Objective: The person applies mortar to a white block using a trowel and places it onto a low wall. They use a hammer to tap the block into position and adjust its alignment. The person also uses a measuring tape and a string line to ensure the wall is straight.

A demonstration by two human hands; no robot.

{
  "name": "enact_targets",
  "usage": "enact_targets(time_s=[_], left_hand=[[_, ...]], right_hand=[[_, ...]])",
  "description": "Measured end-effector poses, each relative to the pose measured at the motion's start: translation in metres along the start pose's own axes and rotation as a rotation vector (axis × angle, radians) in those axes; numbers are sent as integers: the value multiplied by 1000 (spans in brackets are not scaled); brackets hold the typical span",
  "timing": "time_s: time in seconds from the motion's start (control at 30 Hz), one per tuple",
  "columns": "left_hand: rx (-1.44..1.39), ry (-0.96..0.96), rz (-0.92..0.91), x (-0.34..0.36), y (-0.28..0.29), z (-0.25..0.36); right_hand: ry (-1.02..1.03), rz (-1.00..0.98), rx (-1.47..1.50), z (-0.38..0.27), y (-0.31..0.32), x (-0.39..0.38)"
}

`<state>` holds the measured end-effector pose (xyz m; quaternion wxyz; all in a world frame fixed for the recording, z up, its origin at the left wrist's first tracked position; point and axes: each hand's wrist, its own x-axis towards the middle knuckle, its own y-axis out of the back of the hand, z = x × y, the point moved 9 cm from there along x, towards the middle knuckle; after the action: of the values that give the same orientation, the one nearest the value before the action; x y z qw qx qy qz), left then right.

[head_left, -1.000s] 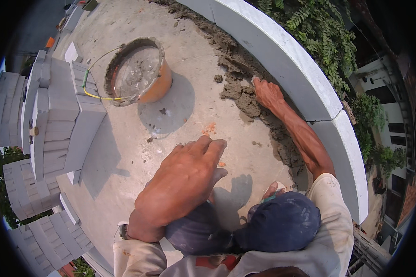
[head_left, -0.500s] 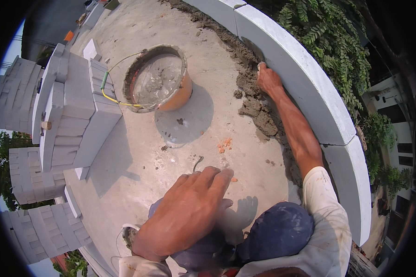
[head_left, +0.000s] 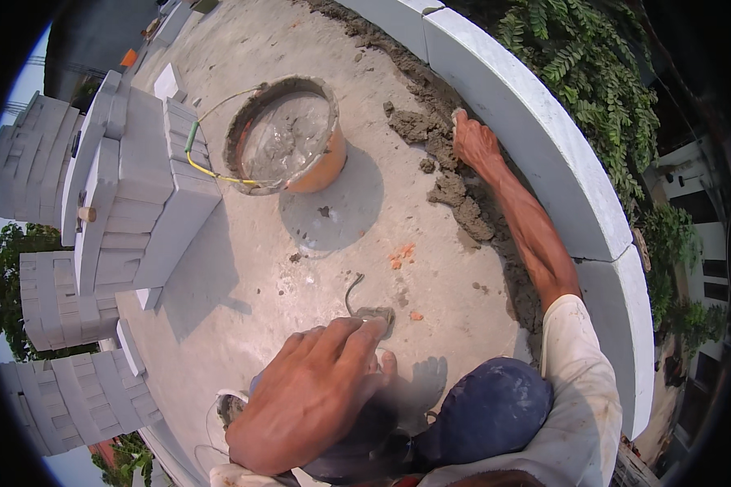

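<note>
1. Right off: left hand [head_left: 317, 390] sat low in view, palm down, fingers together & stretched fwd, fingertips [head_left: 365, 326] on or just over a small grey mortar smear [head_left: 375, 313] on the concrete floor [head_left: 244, 268]. Grip not closed on anything; flat hand, nothing seen held.
2. Right hand [head_left: 473, 142] reached far out, arm straight, pressed into wet mortar [head_left: 447, 174] at the base of the curved white block wall [head_left: 536, 138]. Fingers bent into the mortar; couldn't tell if they clamped on a tool or a lump, partly hidden.
3. Mortar ran as a rough band along the wall foot, w/ loose clumps [head_left: 408, 123] just beside the right hand, on the bucket side.
4. Orange bucket [head_left: 292, 138], rim caked grey, stood near the mortar band, holding grey mix; wire handle w/ green-yellow sleeve [head_left: 193, 142] hung toward the block stack.
5. Stack of white blocks [head_left: 146, 187] stood left of the bucket, just beside it; more stacks [head_left: 57, 300] further left at the floor edge.
6. Small orange crumbs [head_left: 400, 256] lay on the floor btwn bucket shadow & left hand.
7. Dark blue knee [head_left: 483, 414] & pale sleeve [head_left: 581, 381] filled the lower right.
8. Green foliage [head_left: 593, 73] hung beyond the wall.
</note>
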<state>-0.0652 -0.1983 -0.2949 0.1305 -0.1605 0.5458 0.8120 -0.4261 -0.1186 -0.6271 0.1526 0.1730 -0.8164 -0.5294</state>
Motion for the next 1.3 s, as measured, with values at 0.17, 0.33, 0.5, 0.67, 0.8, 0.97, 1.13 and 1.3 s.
enact_targets(time_s=[0.17,0.33,0.5,0.67,0.8,0.97,1.13,1.3], left_hand=[[0,63,-71,-4,-2,-6],[-84,135,72,-30,11,-15],[-3,125,122,-38,11,-14],[-1,113,67,-42,0,-10],[11,46,30,-31,7,3],[96,125,-34,-23,-4,18],[102,113,-4,-37,-7,21],[43,38,4,-41,-5,24]], right_hand=[[-92,45,2,13,-9,54],[-105,-1,-2,11,-40,77],[45,-147,-120,-8,-49,66],[-40,-6,-126,9,-7,47],[-76,10,-177,7,-13,24],[77,-63,-150,33,-34,-3],[21,-9,-54,14,12,-44],[-84,16,-114,55,30,-72]])
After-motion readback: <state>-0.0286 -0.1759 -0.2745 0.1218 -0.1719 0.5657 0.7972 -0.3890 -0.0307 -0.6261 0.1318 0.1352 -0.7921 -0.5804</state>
